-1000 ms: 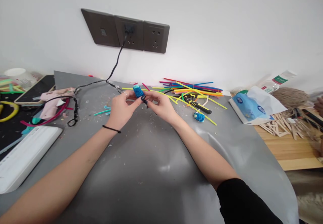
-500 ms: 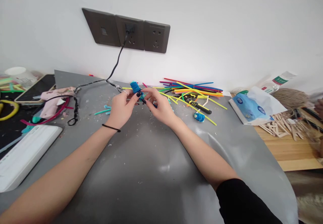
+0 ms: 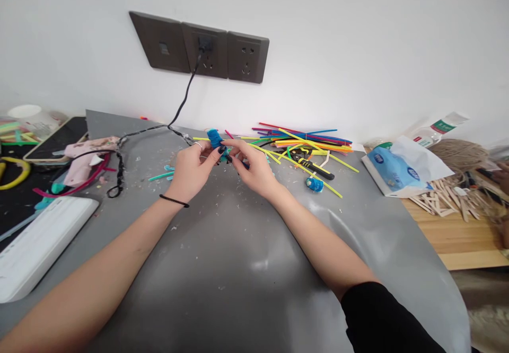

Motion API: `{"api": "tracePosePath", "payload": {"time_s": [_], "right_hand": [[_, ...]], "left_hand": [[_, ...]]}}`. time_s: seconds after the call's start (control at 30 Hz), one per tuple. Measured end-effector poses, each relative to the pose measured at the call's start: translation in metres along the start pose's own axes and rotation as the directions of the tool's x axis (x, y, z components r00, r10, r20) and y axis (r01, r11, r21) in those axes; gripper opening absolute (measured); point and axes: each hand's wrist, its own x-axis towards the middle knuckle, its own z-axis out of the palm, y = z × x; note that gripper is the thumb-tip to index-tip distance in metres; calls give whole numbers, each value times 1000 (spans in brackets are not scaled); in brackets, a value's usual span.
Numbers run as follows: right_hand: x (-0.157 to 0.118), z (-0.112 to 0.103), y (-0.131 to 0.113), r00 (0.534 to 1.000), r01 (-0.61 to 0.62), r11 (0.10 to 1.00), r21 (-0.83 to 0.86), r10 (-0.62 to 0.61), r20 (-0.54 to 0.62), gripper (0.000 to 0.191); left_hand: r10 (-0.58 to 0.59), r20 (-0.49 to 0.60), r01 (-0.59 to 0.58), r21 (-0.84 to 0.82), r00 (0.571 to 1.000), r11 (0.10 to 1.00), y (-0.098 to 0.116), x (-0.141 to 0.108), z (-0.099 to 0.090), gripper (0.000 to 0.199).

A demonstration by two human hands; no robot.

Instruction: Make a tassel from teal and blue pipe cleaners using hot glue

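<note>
Between my two hands is a blue fuzzy pipe-cleaner piece (image 3: 214, 138), its coiled upper end sticking up above the fingers. My left hand (image 3: 192, 168) pinches it from the left, thumb and fingers closed. From the right, my right hand (image 3: 253, 168) grips its lower part with closed fingertips, which hide much of it. A second small blue wound piece (image 3: 314, 184) lies on the grey mat (image 3: 238, 268) to the right. Behind it are wire strippers (image 3: 314, 169) with black and yellow handles and a pile of coloured pipe cleaners (image 3: 306, 137).
A pink glue gun (image 3: 79, 170) and a white box-shaped object (image 3: 45, 247) are at left. A black cord (image 3: 184, 96) runs up to the wall socket (image 3: 204, 49). At right are a tissue pack (image 3: 392, 168), wooden sticks (image 3: 445, 198), a twine ball (image 3: 459, 154) and, at the edge, another person's hand (image 3: 503, 175).
My fingers have shifted slightly on the blue piece, which is turned a little. Both arms stay in nearly the same place.
</note>
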Motion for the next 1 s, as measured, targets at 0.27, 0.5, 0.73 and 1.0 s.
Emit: {"api": "tracePosePath", "payload": {"time_s": [0.27,0.5,0.73,1.0], "right_hand": [[-1,1,0,997,-71,997,-1,71,-32,37],[1,-1,-2,995,-96,994,51,98,-37,32],[4,-4,-1,986,-133,988,74,139,-90,12],[6,-5,-4,981,-133,986,102,146,-130,11]], "left_hand": [[-10,25,10,-16,1000,1000,4,-1,-1,53],[-4,37,6,-38,999,999,2,1,-1,59],[14,71,-10,-63,997,998,0,3,-1,69],[0,121,9,-67,993,998,5,3,-3,74]]}}
